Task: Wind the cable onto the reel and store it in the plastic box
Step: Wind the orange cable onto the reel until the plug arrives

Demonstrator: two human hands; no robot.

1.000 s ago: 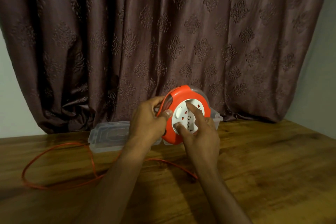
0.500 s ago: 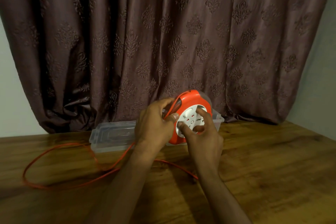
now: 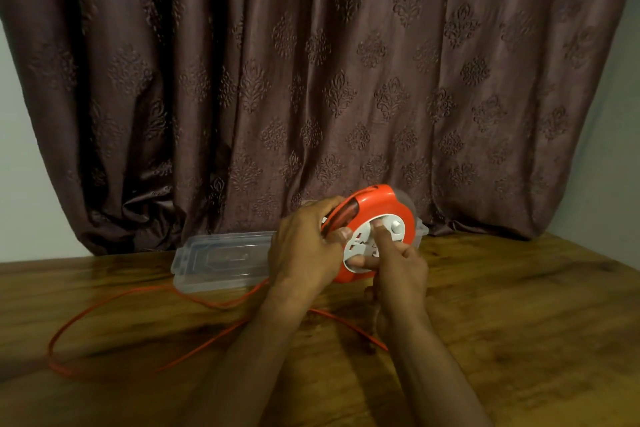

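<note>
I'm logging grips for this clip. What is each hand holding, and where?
Left hand grips the reel by its orange rim; right hand fingers press its white centre disc.

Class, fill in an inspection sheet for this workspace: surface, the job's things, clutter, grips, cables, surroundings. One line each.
Surface: wooden table, bare patches glossy.
Job's things: orange reel held tilted above the table; clear plastic box mostly hidden behind it; clear lid lying flat, off the box.
Clutter: nothing seen.
Grips: left hand clasps the reel's rim; right hand has fingers on the white socket face.
Cables: orange cable looped loose on the table, unwound.
Surroundings: patterned brown curtain, pale wall at the sides.
</note>
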